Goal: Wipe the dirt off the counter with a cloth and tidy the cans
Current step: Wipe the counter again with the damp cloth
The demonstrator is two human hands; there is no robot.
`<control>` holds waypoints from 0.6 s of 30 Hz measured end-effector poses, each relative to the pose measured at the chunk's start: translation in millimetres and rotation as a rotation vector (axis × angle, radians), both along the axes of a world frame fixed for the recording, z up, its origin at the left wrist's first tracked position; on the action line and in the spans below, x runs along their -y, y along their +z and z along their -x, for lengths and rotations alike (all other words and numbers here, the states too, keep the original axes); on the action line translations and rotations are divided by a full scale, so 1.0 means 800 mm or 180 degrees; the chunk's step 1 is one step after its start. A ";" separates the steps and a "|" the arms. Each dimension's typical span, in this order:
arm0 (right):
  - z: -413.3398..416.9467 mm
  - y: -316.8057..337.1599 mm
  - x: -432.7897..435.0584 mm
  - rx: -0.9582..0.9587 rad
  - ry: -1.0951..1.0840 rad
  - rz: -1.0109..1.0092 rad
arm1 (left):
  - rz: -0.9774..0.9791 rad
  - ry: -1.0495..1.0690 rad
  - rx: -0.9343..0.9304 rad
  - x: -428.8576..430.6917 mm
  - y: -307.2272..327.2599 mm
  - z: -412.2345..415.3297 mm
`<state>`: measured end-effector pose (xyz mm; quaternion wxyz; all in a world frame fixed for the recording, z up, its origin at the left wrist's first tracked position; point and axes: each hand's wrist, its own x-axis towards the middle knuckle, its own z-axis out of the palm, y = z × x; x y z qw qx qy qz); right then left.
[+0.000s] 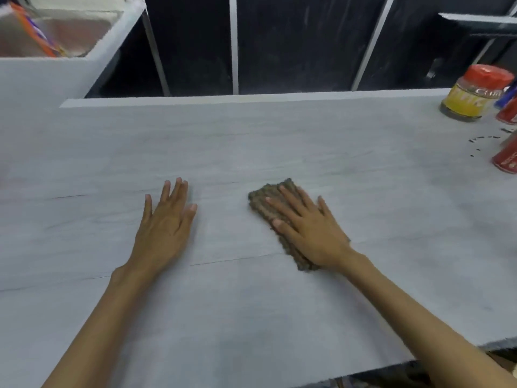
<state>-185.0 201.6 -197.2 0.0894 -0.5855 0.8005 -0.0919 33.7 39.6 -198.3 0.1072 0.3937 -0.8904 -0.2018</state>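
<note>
A brown-grey knitted cloth [264,200] lies on the pale grey counter [251,141], right of centre. My right hand [310,228] rests flat on top of it, fingers spread, covering its lower half. My left hand [165,222] lies flat and bare on the counter to the left, holding nothing. At the far right edge stand red cans [506,159], cut off by the frame, another red can [507,113] behind. Dark specks of dirt [482,140] curve on the counter beside them.
A jar with a red lid and yellow label [472,93] stands at the back right. A white box with an orange packet [33,32] sits beyond the counter's left corner. Dark panels run behind the far edge; the near edge is at lower right.
</note>
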 end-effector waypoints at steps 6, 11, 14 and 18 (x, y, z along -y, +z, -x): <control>0.120 0.005 0.151 0.0151 -0.1418 -0.0139 | -0.0038 0.0156 0.0104 0.033 0.001 -0.012; -0.037 -0.006 0.220 0.0172 0.0115 0.0055 | -0.0053 0.0308 -0.0077 0.063 0.011 0.012; -0.080 -0.007 0.150 0.0007 0.0831 0.0262 | -0.0059 0.0284 -0.0145 0.079 0.014 0.020; 0.045 -0.001 0.128 -0.0194 0.0404 0.0158 | -0.0053 0.0307 -0.0129 0.093 0.014 0.021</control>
